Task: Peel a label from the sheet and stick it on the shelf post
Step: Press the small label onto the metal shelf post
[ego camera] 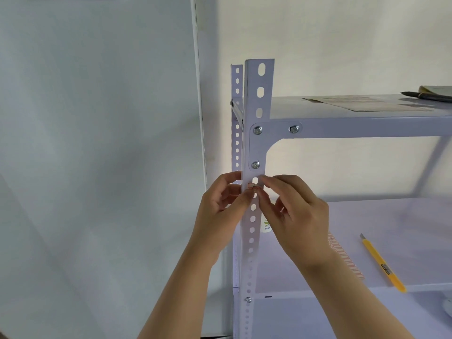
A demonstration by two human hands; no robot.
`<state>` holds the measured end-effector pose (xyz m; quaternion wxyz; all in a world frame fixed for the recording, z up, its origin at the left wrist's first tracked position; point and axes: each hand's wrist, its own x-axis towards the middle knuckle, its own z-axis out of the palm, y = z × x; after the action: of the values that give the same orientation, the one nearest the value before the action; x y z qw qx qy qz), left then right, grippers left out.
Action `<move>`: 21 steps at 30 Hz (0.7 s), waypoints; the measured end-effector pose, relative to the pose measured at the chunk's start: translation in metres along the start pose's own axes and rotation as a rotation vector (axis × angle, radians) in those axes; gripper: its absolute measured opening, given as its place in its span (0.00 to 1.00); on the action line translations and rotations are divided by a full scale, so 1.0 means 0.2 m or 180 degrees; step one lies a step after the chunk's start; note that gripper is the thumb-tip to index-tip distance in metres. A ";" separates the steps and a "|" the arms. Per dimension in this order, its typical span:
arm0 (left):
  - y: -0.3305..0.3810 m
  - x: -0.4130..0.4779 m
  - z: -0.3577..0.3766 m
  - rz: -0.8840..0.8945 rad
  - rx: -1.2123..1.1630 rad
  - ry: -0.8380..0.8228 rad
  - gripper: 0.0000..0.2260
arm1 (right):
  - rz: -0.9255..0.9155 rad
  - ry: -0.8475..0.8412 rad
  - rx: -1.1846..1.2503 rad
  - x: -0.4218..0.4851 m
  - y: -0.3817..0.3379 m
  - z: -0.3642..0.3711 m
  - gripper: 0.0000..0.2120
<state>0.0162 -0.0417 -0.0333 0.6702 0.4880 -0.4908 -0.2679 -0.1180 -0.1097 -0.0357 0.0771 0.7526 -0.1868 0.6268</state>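
The red-outlined label (253, 186) already lay on the shelf post (254, 216), seemingly stuck, pinched at its ends by left hand (221, 204) and right hand (293, 211) fingers, only smoothing left.

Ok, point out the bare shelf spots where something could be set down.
Free: the lower shelf right of the yellow utility knife, and the upper shelf between the post and the papers. Crowded: around both hands at the post, and the upper shelf's right end by the pen.

Soft, even, bluish daylight; faint shadows, slight overall blur, wide-angle bending at edges.
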 end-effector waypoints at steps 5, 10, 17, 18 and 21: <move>-0.01 0.00 -0.01 -0.0009 -0.0041 -0.0031 0.11 | -0.0203 -0.0093 -0.0089 0.01 0.01 0.00 0.03; 0.00 0.00 -0.03 -0.0007 0.0047 -0.0131 0.12 | 0.0055 -0.0339 -0.0004 0.02 -0.01 0.01 0.09; 0.00 -0.01 -0.03 0.0085 0.0107 -0.0150 0.14 | 0.0175 -0.0482 0.0160 0.02 -0.02 -0.01 0.09; 0.00 -0.01 -0.03 0.0088 0.0101 -0.0154 0.13 | 0.0175 -0.0497 0.0170 0.02 -0.02 -0.01 0.09; -0.01 -0.01 -0.03 0.0104 0.0091 -0.0155 0.14 | 0.0173 -0.0537 0.0189 0.01 -0.02 -0.02 0.09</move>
<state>0.0214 -0.0385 -0.0365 0.6553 0.4827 -0.5186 -0.2617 -0.1190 -0.1052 -0.0321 0.0217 0.7992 -0.1943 0.5683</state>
